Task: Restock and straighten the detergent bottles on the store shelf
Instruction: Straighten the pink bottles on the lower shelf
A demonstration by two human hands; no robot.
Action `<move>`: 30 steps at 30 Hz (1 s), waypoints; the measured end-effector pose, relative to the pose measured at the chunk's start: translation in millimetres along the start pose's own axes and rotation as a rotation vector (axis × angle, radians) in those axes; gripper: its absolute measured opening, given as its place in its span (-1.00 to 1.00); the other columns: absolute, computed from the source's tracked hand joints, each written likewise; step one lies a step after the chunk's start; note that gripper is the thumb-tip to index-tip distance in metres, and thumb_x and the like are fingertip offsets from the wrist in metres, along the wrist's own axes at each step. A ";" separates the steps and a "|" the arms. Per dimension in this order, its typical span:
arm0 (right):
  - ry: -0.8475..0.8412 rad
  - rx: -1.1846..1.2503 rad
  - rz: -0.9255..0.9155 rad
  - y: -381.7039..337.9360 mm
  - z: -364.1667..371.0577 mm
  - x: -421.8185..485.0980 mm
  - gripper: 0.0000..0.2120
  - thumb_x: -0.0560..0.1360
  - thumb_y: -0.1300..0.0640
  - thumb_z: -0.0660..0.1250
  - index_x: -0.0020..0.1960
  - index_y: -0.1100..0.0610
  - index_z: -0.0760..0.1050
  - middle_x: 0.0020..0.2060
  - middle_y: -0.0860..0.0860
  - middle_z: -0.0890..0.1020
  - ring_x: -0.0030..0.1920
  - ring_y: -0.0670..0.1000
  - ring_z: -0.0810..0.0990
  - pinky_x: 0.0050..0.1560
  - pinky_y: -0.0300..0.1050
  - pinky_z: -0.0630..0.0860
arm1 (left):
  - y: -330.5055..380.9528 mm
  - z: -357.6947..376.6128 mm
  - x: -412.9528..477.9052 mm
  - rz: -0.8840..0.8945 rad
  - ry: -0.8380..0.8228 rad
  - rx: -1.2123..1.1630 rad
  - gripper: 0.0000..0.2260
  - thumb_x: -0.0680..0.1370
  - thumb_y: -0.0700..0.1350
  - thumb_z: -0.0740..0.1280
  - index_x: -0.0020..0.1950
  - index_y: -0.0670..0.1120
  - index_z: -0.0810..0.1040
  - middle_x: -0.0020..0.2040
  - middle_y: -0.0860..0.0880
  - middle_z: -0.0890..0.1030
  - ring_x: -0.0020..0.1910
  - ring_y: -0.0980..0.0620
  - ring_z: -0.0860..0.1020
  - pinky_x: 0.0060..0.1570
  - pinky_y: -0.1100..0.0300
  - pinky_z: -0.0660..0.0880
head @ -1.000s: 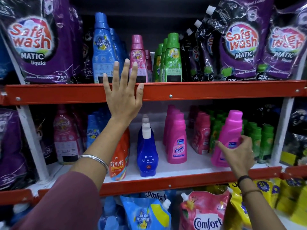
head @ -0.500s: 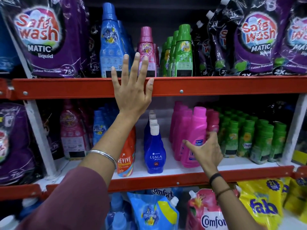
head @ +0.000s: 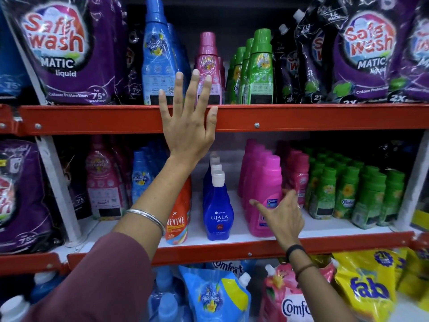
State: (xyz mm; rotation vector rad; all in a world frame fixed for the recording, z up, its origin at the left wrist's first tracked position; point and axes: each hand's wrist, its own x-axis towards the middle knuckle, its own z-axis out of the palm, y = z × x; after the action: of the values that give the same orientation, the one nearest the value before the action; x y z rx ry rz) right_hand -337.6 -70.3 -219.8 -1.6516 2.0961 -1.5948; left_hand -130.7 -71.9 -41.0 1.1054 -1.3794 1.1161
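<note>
Head view: left hand flat and spread against the front of the upper shelf rail, fingers apart and pointing up, grasping nothing. Fingertips overlap the lower parts of a tall blue bottle and a pink-capped bottle standing on the upper shelf. A silver bangle sits on that forearm above a maroon sleeve.

Right hand is loosely open at the front pink bottle on the middle shelf, thumb stretched left across its lower body, fingers curled at its right side. Whether it touches the bottle cannot be told. Dark and brown bands circle that wrist.

The pink bottle stands upright, heading a row of like pink bottles running back. Just left, a row of blue Ujala bottles with white caps; left again, an orange Revive bottle, partly hidden by the left forearm. Right of the pink row, smaller pink bottles, then packed green bottles.

Upper shelf also carries green bottles and purple Safewash pouches at both ends. Below the middle rail, blue, pink Comfort and yellow Fab pouches.
</note>
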 end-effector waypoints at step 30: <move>-0.529 0.943 0.190 60.8 -25.2 6.4 -0.56 0.58 -0.17 -0.01 0.32 0.00 0.39 0.31 0.02 0.48 0.33 0.04 0.46 0.37 0.06 0.39 | 149.6 4.9 -192.9 -0.988 -0.735 -1.205 -0.53 0.43 0.52 -0.11 0.27 0.48 0.26 0.51 0.04 0.31 0.44 0.06 0.33 0.41 -0.07 0.33</move>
State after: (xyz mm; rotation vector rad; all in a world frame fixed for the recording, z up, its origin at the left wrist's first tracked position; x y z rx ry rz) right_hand -397.2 -63.5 -247.6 -1.2607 0.9539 -1.4838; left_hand -263.8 -42.3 -243.5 1.0017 -1.3527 -0.8591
